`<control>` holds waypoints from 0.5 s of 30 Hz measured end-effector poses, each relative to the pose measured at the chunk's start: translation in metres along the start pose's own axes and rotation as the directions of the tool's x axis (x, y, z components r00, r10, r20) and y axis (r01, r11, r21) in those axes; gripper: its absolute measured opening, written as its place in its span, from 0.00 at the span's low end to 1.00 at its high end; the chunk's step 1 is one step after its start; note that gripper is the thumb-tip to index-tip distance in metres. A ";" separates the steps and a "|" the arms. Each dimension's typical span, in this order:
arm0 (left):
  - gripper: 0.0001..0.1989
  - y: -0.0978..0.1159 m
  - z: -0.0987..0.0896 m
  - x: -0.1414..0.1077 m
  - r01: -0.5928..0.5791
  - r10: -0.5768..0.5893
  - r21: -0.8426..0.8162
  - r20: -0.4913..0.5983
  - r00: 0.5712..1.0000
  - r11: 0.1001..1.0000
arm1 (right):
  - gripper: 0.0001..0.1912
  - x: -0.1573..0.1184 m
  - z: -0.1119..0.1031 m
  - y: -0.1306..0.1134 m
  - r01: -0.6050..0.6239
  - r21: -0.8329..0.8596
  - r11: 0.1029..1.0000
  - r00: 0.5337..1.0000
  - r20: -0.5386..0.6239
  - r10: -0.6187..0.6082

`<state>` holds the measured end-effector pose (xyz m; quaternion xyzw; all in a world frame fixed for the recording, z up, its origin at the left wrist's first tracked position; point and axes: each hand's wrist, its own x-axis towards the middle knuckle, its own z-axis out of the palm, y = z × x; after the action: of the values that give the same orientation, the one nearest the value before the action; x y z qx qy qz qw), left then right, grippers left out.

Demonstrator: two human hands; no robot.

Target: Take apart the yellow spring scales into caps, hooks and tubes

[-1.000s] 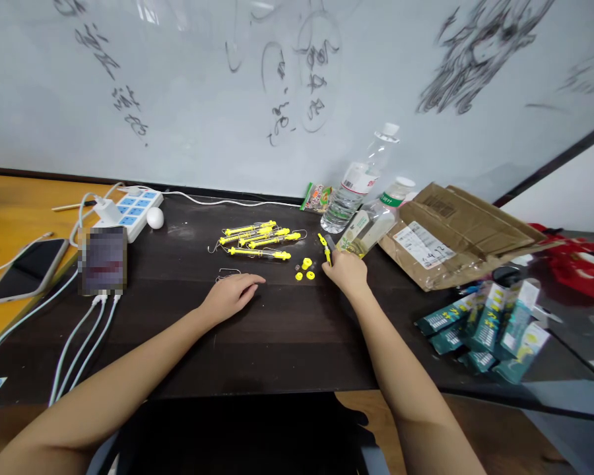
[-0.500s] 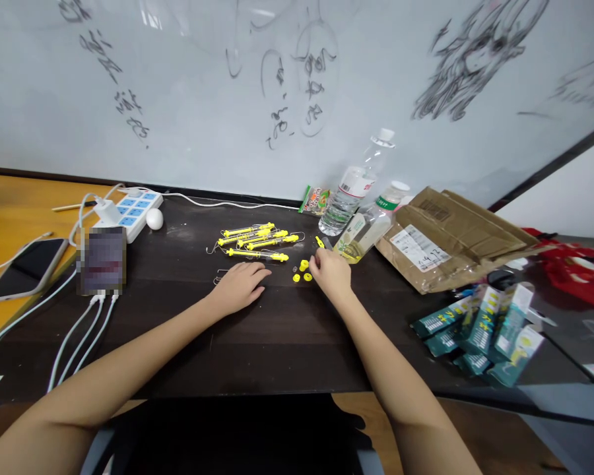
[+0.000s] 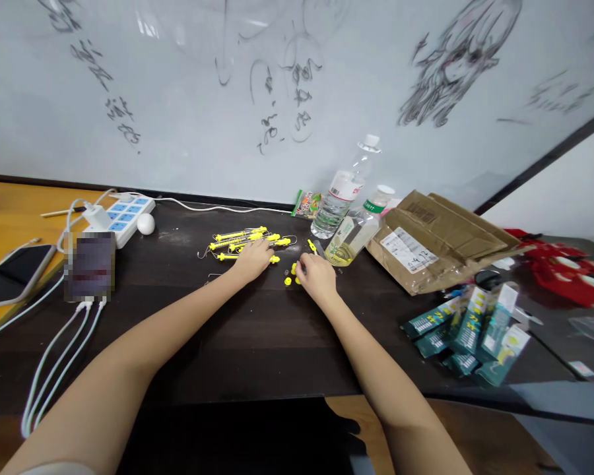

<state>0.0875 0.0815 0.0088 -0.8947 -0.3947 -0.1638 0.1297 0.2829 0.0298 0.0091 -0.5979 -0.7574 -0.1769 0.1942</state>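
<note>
Several yellow spring scales (image 3: 240,234) with wire hooks lie in a loose pile on the dark table. My left hand (image 3: 254,259) rests over the pile's right side, fingers reaching forward onto the scales; its fingertips are partly hidden. To the right, my right hand (image 3: 318,277) is bent with thumb and forefinger together at a small yellow plastic part (image 3: 294,268). Close by are a yellow disc (image 3: 288,282) and a tiny coil-like piece (image 3: 286,272). Beyond the right fingers lies another yellow piece (image 3: 311,245).
A water bottle (image 3: 339,204) and a tea bottle (image 3: 359,231) stand behind my right hand. Farther right are a cardboard package (image 3: 426,244) and several green boxes (image 3: 470,326). A power strip (image 3: 129,218), cables and a phone (image 3: 17,274) occupy the left.
My left hand has moved forward and right, from the bare tabletop onto the spring scales. My right hand has shifted slightly left, against the small yellow part. The view has turned a little right.
</note>
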 end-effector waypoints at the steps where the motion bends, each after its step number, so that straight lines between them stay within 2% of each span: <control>1: 0.07 0.000 0.001 0.000 0.001 -0.001 0.003 0.001 1.000 1.000 | 0.11 0.000 0.000 -0.001 0.006 0.008 1.000 1.000 0.000 -0.006; 6: 0.08 -0.005 0.001 -0.003 -0.039 0.039 0.011 -0.015 0.999 0.999 | 0.12 0.000 -0.001 -0.003 0.026 0.023 0.999 1.000 -0.015 -0.025; 9: 0.10 -0.007 -0.012 -0.008 -0.076 0.074 -0.042 -0.059 0.996 0.996 | 0.12 -0.001 0.000 -0.003 0.031 0.035 0.999 0.999 -0.020 -0.030; 11: 0.12 -0.005 -0.033 -0.013 -0.067 0.055 -0.081 -0.132 0.990 0.994 | 0.13 -0.001 -0.001 -0.003 0.033 0.042 0.999 0.999 -0.023 -0.032; 15: 0.16 0.009 -0.097 -0.028 -0.032 0.004 -0.117 -0.227 0.974 0.993 | 0.14 -0.001 -0.003 -0.006 0.040 0.066 0.997 0.999 -0.032 -0.038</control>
<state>0.0584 0.0221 0.0854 -0.8798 -0.3588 -0.2871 0.1216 0.2774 0.0259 0.0103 -0.5733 -0.7714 -0.1645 0.2218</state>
